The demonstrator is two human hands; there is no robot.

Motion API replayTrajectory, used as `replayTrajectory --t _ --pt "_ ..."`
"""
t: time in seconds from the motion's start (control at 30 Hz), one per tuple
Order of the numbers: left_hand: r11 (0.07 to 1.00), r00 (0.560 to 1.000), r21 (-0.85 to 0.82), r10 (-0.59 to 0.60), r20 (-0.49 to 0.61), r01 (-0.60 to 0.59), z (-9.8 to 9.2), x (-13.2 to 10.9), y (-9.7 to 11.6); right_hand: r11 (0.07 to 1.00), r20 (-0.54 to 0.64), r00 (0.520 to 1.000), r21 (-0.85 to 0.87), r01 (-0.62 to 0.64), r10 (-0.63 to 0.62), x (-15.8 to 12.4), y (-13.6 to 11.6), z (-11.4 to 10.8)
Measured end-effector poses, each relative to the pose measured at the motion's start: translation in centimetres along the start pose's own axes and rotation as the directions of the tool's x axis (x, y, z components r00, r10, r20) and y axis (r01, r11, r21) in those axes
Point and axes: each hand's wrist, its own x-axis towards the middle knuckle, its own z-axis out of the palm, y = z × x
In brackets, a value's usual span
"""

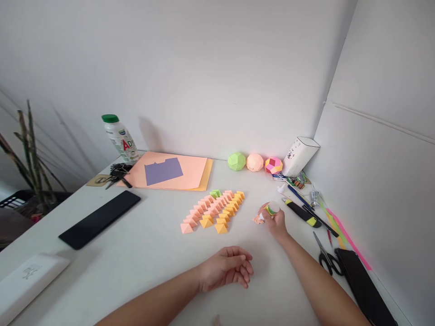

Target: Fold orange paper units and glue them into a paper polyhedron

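My right hand (274, 222) is closed around a small glue bottle (272, 208) with a green-yellow label; its round white end faces up. Beneath the fingers a small peach paper piece (258, 219) shows, partly hidden by them. My left hand (228, 268) hovers near the front of the table, palm turned inward, fingers loosely curled and apart with nothing in them. Left of the right hand stand slanting rows of folded paper pyramids: peach (199, 209), orange (227, 212) and a few green (215, 194).
Three paper balls (254, 162) line the wall beside a white paper holder (299, 156). At right lie a cutter knife (302, 213), scissors (326, 258) and a black phone (365, 285). Paper sheets (193, 172), a bottle (120, 138) and a black slab (100, 219) occupy the left.
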Motion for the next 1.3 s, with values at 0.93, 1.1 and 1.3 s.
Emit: replayTrajectory --t 0.93,1.1,1.3 --pt "1.000 1.000 -0.002 0.000 -0.007 0.000 0.1 0.0 0.1 0.995 0.072 0.997 0.103 -0.006 -0.001 -0.2 -0.4 0.5" --pt "1.000 1.000 -0.005 -0.004 -0.014 0.004 0.3 -0.1 0.2 0.996 0.036 0.999 0.084 -0.027 0.024 -0.2 0.0 0.3" --pt "1.000 1.000 0.000 -0.006 -0.020 0.006 0.2 0.0 0.2 0.997 0.027 0.999 0.074 -0.037 0.035 -0.3 0.4 0.2"
